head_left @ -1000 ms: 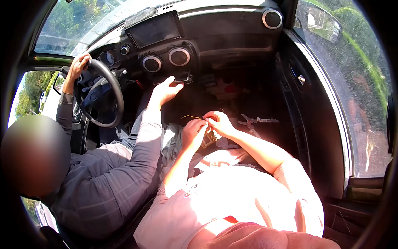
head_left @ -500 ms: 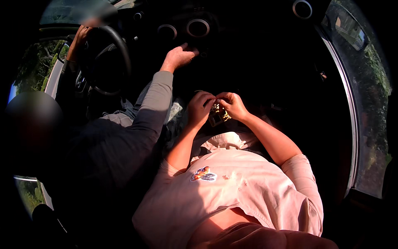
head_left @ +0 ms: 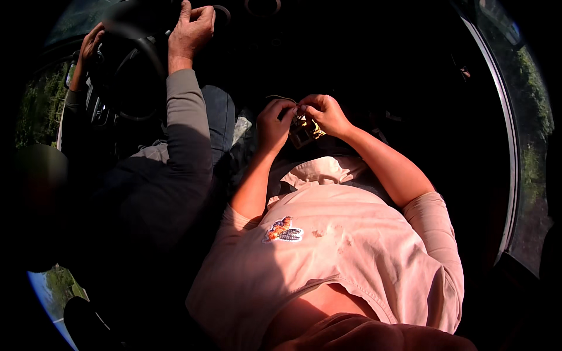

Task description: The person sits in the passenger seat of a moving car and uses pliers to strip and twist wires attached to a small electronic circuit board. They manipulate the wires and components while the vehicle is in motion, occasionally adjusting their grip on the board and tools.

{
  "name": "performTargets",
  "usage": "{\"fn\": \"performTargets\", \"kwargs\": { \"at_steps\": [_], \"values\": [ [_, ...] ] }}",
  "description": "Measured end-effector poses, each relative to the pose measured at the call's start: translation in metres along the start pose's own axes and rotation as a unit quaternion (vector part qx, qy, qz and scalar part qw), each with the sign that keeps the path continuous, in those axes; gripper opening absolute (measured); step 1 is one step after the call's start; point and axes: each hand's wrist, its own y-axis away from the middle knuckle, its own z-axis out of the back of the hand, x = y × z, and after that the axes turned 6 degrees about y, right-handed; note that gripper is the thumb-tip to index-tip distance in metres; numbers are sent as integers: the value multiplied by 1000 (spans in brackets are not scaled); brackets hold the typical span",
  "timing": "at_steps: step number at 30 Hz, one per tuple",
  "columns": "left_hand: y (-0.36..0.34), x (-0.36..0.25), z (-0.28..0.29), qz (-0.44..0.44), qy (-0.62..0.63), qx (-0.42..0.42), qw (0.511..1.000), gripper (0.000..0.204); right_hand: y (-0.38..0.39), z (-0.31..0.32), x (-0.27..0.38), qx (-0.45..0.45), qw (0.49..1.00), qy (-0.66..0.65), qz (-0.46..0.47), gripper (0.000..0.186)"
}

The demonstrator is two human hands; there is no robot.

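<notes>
My left hand (head_left: 273,126) and my right hand (head_left: 329,117) meet in front of my belly, fingertips pinched close together. What they pinch is too small and dark to make out. A thin pale strand (head_left: 280,96) curves out above the left fingers. Just under the hands, partly covered by them, is a small dark boxy object with bright yellowish patches (head_left: 304,136); I cannot tell its kind or whether the fingers touch it.
On my left, a person in a grey long sleeve (head_left: 188,105) sits at a steering wheel (head_left: 155,55), one hand (head_left: 190,35) raised beside it. A car window (head_left: 530,146) lies to my right. The dashboard and footwell are in deep shadow.
The other person's near hand has moved left from the dashboard toward the steering wheel. My hands stay together in the same pinch; the whole view has shifted slightly.
</notes>
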Motion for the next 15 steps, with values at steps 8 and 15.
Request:
{"fn": "performTargets", "kwargs": {
  "at_steps": [8,15],
  "values": [
    [-3,7,2,-24,6,28,999,8,0,-2,-6,3,1000,-8,19,18],
    [-2,7,6,-14,-11,66,998,16,-2,2,-9,19,1000,-3,6,18]
  ]
}}
